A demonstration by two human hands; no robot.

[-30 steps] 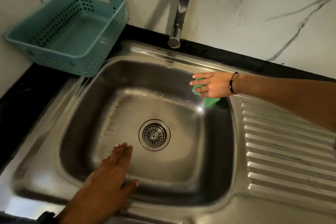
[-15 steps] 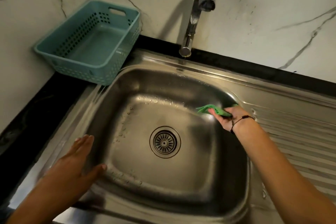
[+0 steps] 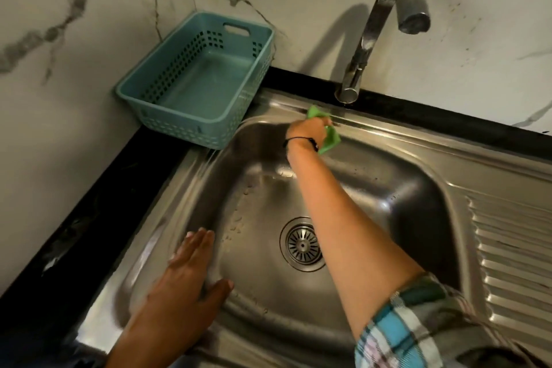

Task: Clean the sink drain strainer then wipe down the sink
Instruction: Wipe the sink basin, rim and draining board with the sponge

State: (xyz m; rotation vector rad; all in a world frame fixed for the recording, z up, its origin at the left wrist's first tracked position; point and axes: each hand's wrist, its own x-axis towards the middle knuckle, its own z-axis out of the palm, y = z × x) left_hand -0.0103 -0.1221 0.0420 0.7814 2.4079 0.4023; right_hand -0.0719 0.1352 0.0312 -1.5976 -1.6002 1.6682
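My right hand (image 3: 309, 132) grips a green cloth (image 3: 328, 140) and presses it against the back rim of the steel sink (image 3: 388, 140), just in front of the tap's base. The cloth bunches in my fingers, one corner poking up above my knuckles and the rest hanging below my palm over the basin's back wall. A thin dark band circles that wrist, and a plaid sleeve (image 3: 412, 326) is pushed up past my elbow.

My left hand (image 3: 186, 278) lies flat and relaxed on the sink's front-left rim, fingers straight and together, thumb reaching over the edge into the basin; it holds nothing.

The drain strainer (image 3: 298, 243) sits in its hole at the middle of the basin floor, partly behind my right forearm.

A teal plastic basket (image 3: 191, 116) stands at the counter's back-left corner, against the marbled wall. The curved tap (image 3: 370, 39) rises behind the sink's back edge. I can read no brand or writing on anything here.
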